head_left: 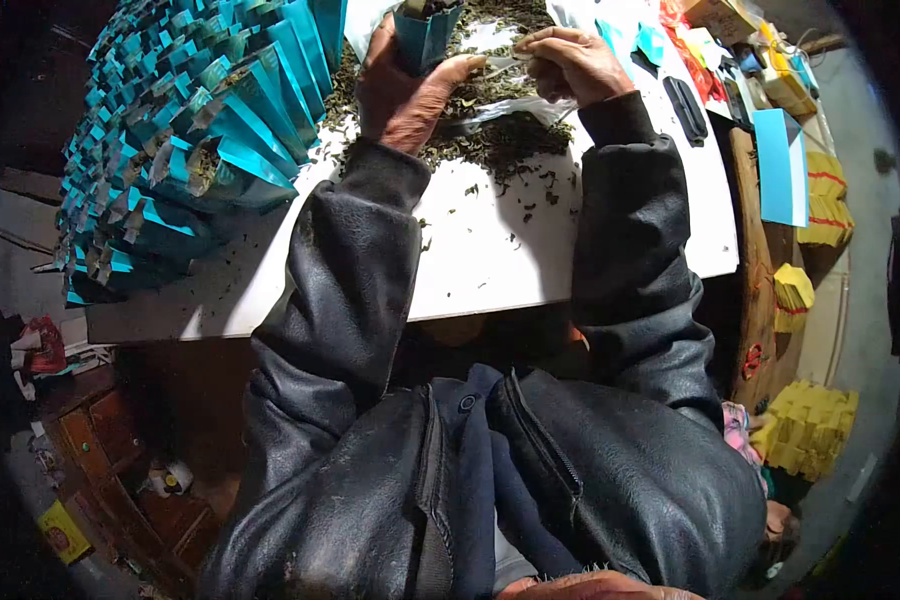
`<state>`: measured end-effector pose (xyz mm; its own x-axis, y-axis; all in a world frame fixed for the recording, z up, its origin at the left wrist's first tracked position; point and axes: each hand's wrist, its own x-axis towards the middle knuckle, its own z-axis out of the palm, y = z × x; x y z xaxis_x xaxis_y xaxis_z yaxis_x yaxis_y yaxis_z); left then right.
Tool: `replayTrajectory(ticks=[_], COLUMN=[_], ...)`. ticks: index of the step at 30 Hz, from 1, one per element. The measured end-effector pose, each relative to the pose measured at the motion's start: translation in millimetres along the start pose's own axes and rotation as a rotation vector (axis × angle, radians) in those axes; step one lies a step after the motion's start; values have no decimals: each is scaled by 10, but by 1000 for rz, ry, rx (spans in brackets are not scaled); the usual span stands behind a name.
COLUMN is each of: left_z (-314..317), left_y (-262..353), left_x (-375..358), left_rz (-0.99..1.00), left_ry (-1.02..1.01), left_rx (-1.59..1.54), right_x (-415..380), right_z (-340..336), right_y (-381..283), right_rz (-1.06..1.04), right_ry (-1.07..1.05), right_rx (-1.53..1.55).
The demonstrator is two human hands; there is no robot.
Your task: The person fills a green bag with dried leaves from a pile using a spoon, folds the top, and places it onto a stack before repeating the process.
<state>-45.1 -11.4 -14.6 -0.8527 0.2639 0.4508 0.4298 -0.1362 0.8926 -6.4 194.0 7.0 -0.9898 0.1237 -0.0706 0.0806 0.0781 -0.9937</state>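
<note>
Left hand (405,95) fingers are wrapped around a teal packet (425,40), while the right hand (578,65) is held just beside it with its fingers drawn together; whether anything is pinched there cannot be told. Both are raised well in from the near edge of the white table (490,265), the forearms being reached across that edge. Along the table's left side, out to its near left corner, a tall bank of teal packets (270,115) is stacked; it is probably massed there so that the middle is left for handling. Between bank and right edge, a heap of dark dried leaves (520,140) is spread beneath the hands, presumably kept within short reach. On the heap, a crumpled piece of clear plastic (520,108) is laid. Above the heap's left part the gripped packet is held, its mouth turned upward and dark contents shown inside, seemingly so that nothing is spilled. Near the right edge a flat black object (684,110) is set, apart from the leaves. Toward the near edge, only stray leaf bits (473,190) are scattered.
</note>
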Motion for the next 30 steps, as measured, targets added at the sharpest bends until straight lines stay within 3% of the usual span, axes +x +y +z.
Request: replayTrajectory(ticks=[2,5,7,14,16,18,21,24,26,28,30], left_z=[9,17,8,34,28,52,72,86,78,58,55], left_y=[21,148,204,146,68,19,-57,-138,-58,-25,-20], left_x=[-4,-24,-23,-46,-39,-33,-41,-13,-48,-23,-18], left_rz=[-3,47,62,88,54,188,139,210,84,71,58], left_ry=[-8,19,-35,-28,-67,-77,-85,-57,-108,-121,-119], left_rx=[-9,29,240,318,207,210,131,150,58,73,83], right_x=[-24,-70,-89,-176,-201,-264,-278,-299,-352,-373,-384], right_z=[-42,-94,-147,-271,-274,-194,-133,-43,64,140,190], right_y=[-52,-126,-155,-306,-382,-477,-522,-540,-579,-572,-586], right_rz=[70,19,-4,-72,-101,-72,-126,-231,-225,-421,-439], right_ry=[-2,28,31,0,33,83,187,193,212,129,102], right_rx=[6,48,56,161,265,248,290,274,195,7,-27])
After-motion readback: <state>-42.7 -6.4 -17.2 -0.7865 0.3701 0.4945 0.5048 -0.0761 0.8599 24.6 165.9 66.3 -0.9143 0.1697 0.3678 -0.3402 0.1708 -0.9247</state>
